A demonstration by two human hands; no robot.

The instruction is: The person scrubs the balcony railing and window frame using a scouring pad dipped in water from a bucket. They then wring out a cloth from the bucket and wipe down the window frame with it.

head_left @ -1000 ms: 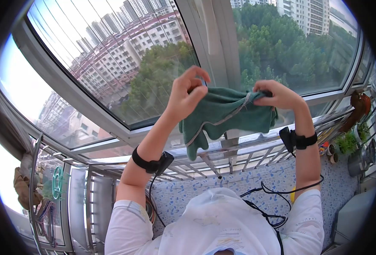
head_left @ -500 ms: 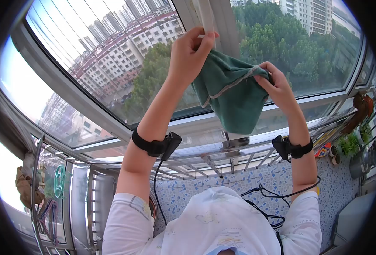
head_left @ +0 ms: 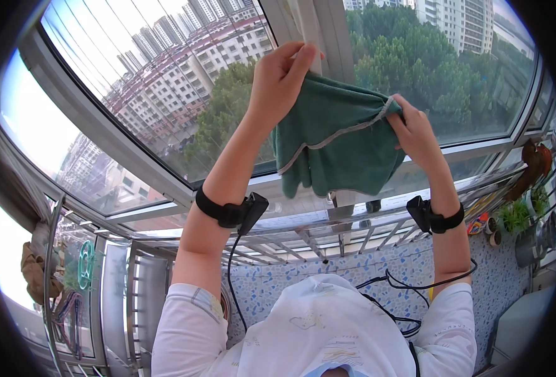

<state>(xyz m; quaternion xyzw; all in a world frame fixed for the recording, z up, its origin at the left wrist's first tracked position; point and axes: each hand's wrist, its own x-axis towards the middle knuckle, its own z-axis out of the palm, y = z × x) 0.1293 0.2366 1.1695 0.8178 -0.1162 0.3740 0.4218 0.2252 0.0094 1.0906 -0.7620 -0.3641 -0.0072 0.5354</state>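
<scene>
A green cloth (head_left: 347, 160) with a pale stitched edge hangs between my two raised hands, in front of the window. My left hand (head_left: 281, 78) is closed near its upper left corner, close to a white strip (head_left: 306, 28) on the window frame; the exact pinch is partly hidden behind the fingers. At the upper right of the cloth, my right hand (head_left: 414, 131) grips the gathered edge between thumb and fingers. The lower part drapes loosely in folds. Black straps with small boxes are fixed on both forearms.
The window frame (head_left: 472, 149) runs behind the cloth, with a metal railing (head_left: 353, 226) below it. Black cables (head_left: 391, 289) trail from the arm straps. Potted plants (head_left: 515, 217) stand at right. A brown cloth item (head_left: 36, 273) and a green round rack (head_left: 86, 265) hang at left.
The cloth has spread wider and its lower left part has dropped open. My right hand has shifted slightly along with the edge; my left hand stays nearly in place.
</scene>
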